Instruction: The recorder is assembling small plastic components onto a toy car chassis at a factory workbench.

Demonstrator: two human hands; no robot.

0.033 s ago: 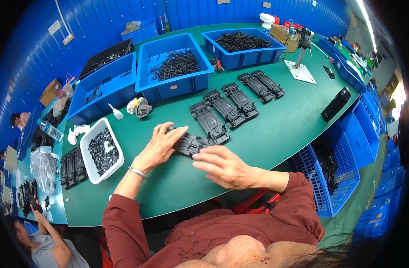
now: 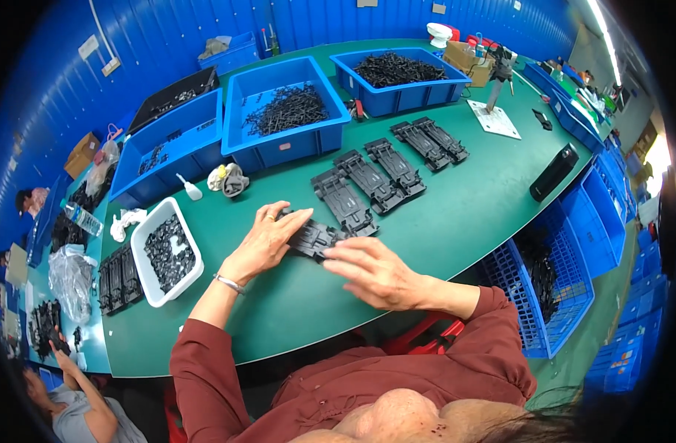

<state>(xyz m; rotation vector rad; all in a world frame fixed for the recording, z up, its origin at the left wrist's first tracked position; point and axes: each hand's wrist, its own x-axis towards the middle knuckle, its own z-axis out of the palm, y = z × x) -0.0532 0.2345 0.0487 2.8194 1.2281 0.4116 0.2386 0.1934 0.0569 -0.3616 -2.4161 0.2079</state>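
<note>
A black plastic chassis-like part (image 2: 313,238) lies on the green table in front of me. My left hand (image 2: 264,240) is closed on its left end, thumb along the near side and fingers over the top. At its right end is my right hand (image 2: 373,275), with fingers stretched out and their tips at or just beside the part; whether they touch it I cannot tell. Beyond my hands stand several matching chassis parts in a slanting row, the nearest one (image 2: 344,201) just past the held part.
A white tray (image 2: 198,267) of small black pieces stands left, beside stacked black parts (image 2: 119,280). Blue bins (image 2: 294,148) with black rods line the back. A small white bottle (image 2: 191,189), a grey cloth (image 2: 235,181), a black cylindrical object (image 2: 554,172) and a metal stand (image 2: 494,118) are around.
My right hand has shifted very slightly at the part's right end. The whole view has moved a little; my left hand keeps its hold.
</note>
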